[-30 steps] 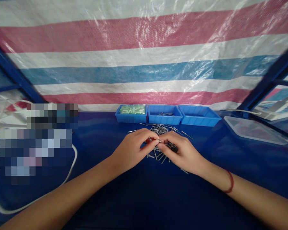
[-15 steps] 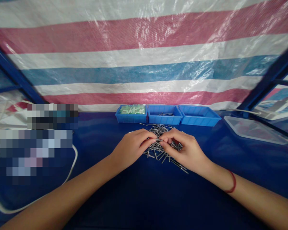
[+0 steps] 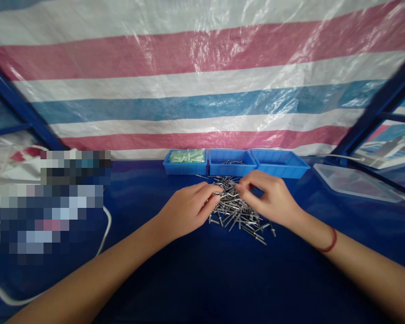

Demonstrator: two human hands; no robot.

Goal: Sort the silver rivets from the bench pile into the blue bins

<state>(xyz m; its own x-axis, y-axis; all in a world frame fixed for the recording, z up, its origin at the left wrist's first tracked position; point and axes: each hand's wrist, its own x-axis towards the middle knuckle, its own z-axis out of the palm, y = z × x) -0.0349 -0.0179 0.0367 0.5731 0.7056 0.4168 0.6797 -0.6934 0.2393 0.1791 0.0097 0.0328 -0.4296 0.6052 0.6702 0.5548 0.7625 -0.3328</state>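
Note:
A heap of silver blind rivets [image 3: 234,207] lies loose on the blue table, with both hands over it. My left hand [image 3: 189,204] reaches in at the heap's left side, thumb and forefinger curled close together. Whatever sits between those fingertips blends into the rivets behind. At the upper right of the heap, my right hand [image 3: 273,195] is closed in a pinch, thumb against forefinger. Anything it grips is too small to name. The two hands are apart, with rivets showing between them.
Behind the heap stand three blue bins in a row: a left bin [image 3: 185,170] with pale green pieces, a middle bin [image 3: 232,170] with a few rivets, and a right bin [image 3: 280,171]. A clear plastic lid [image 3: 354,182] lies right; a white cable [image 3: 104,229] runs left.
My hands were together, fingertips meeting on a rivet. Since then my right hand has pulled away up and to the right, uncovering more of the heap. My left hand has hardly moved.

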